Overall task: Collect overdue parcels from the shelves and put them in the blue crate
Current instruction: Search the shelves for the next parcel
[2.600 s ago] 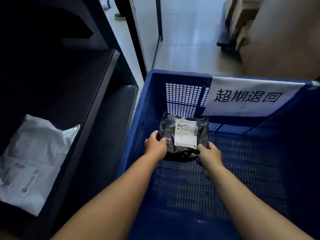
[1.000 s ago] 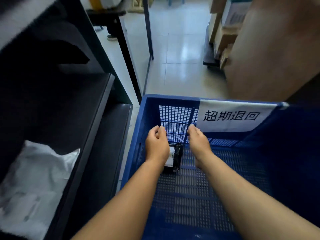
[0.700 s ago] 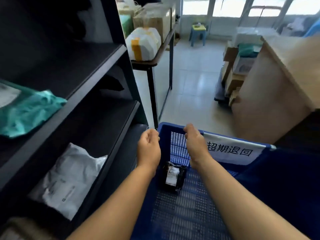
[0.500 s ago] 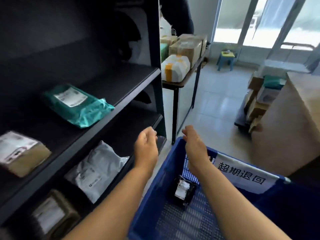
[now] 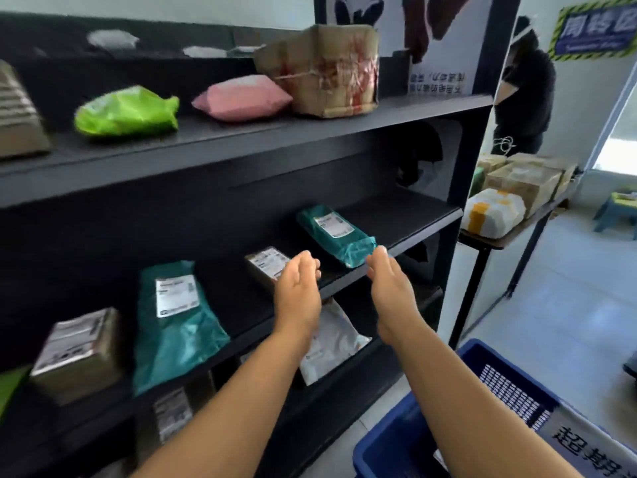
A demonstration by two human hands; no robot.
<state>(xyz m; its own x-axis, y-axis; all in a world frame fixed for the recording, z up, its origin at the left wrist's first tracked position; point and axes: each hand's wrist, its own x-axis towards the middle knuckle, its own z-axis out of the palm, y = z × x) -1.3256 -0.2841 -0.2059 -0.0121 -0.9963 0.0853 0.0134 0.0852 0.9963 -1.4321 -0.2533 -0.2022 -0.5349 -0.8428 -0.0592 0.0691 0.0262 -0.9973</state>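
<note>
Both my hands are raised in front of the black shelf unit point(image 5: 406, 244), empty and with relaxed fingers. My left hand point(image 5: 299, 291) hovers over a small brown parcel point(image 5: 267, 263) on the middle shelf. My right hand point(image 5: 391, 288) is just below a teal bag parcel point(image 5: 336, 238) at the shelf's edge, close to it without a grip. A larger teal bag point(image 5: 174, 322) and a brown box point(image 5: 77, 351) lie further left. A white bag parcel point(image 5: 332, 343) rests on the shelf below. The blue crate point(image 5: 493, 384) stands at the lower right, its inside mostly hidden.
The top shelf carries a green bag point(image 5: 127, 112), a pink bag point(image 5: 241, 98) and a taped cardboard box point(image 5: 327, 70). To the right a table point(image 5: 517, 232) bears more parcels, and a person in black point(image 5: 524, 91) stands behind it. Tiled floor lies right of the crate.
My hands let go of the black parcel in the crate and rose to the middle shelf. My view swung up and left from the crate to the shelves.
</note>
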